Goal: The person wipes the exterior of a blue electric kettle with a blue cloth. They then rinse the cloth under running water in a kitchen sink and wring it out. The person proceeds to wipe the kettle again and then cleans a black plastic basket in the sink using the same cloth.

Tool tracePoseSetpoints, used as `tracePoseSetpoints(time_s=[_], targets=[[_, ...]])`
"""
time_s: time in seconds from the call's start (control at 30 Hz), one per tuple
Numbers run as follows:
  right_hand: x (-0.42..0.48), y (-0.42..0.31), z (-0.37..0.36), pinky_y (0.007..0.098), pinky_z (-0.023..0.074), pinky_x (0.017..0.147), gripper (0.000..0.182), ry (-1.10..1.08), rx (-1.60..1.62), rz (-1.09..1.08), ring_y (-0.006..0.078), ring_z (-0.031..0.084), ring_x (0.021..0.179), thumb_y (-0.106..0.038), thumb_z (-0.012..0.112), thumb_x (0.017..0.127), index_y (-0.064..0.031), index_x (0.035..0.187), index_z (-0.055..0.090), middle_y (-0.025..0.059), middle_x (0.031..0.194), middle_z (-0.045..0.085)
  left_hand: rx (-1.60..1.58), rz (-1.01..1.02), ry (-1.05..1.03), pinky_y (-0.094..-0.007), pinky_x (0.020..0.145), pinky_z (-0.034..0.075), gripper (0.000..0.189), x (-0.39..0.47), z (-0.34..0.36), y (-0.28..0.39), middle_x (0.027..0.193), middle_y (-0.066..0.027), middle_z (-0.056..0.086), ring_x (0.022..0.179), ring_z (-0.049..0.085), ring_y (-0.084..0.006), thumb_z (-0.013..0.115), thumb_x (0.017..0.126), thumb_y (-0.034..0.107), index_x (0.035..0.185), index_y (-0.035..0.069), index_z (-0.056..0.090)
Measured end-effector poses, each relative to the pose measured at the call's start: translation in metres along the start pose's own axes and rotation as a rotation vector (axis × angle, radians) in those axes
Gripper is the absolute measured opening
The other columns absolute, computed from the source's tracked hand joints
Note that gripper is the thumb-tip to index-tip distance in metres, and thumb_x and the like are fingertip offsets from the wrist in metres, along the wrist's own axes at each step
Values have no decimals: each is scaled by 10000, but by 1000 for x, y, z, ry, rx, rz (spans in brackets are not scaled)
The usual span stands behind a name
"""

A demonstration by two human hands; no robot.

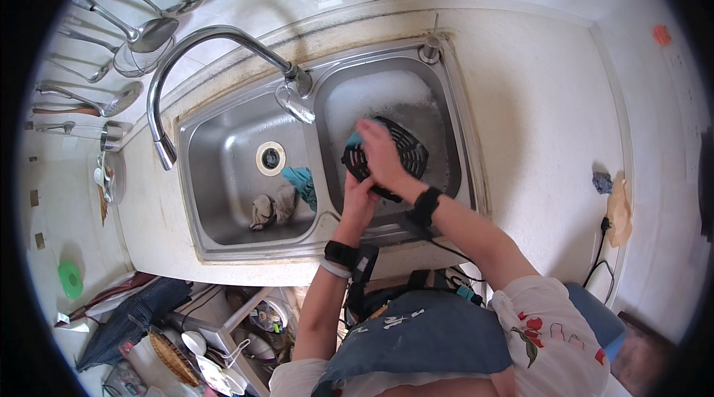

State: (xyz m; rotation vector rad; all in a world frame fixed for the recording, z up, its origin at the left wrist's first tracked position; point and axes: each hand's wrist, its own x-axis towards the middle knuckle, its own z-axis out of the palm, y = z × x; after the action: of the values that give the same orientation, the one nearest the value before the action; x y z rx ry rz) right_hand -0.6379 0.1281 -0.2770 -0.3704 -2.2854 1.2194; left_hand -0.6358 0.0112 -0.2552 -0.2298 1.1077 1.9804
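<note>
A black slotted tray (410,149), round-cornered and tilted, is held above the soapy water (385,87) in the right sink basin (452,174). My left hand (360,201) grips its near edge. Against its slotted face my right hand (384,154) presses a small teal cloth or sponge (355,139), mostly hidden under the fingers and slightly blurred. Both wrists cross the front rim of the sink. In the left basin (223,196) lie a wet teal cloth (301,182) and a crumpled grey-brown cloth (273,208), near the drain (270,158).
A chrome faucet (217,32) arches over the left basin. A soap dispenser (430,48) stands at the back right corner. Steel ladles and strainers (142,43) hang on the left wall. On the right counter (535,118) lies a scouring pad (602,182). A drawer (223,335) stands open below.
</note>
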Motion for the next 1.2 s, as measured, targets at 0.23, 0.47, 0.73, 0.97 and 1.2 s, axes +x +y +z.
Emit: tracePoseSetpoints(time_s=[0.23,0.47,0.73,0.97,1.2], targets=[[19,59,-44,473,424,863,355,41,-672,295,406,483,1016,51,535,683,3,1034,571,197,1052,545,40,123,47,-390,989,422,574,9,-19,-15,1335,-86,448,1214,465,-240,427,858,-83,1388,102,305],[-20,9,-29,478,397,919,330,-331,-120,172,421,461,1060,-34,552,724,1,1052,550,223,1104,509,-116,-69,58,-413,982,418,490,30,-16,-21,1335,-76,446,1203,467,-244,406,971,417,1358,123,339],[-15,28,-26,430,363,963,355,-315,-184,164,369,453,1090,4,565,748,-12,1103,576,155,1226,531,-98,-37,81,-433,858,503,390,27,-15,-16,1211,-69,545,1043,582,-242,496,956,237,1321,136,401],[-10,13,-13,424,387,901,317,-374,-116,4,342,467,1047,-3,576,765,-45,1077,614,160,1121,524,-61,-111,21,-361,760,554,529,31,-20,-19,1180,-65,541,1011,598,-231,492,866,-58,1327,171,368],[17,35,-19,394,406,845,325,-30,-171,94,325,463,976,-50,614,755,-63,1079,616,158,1027,503,92,-103,-53,-294,713,524,635,5,-5,-7,1139,-31,540,957,585,-176,523,774,-137,1313,167,379]])
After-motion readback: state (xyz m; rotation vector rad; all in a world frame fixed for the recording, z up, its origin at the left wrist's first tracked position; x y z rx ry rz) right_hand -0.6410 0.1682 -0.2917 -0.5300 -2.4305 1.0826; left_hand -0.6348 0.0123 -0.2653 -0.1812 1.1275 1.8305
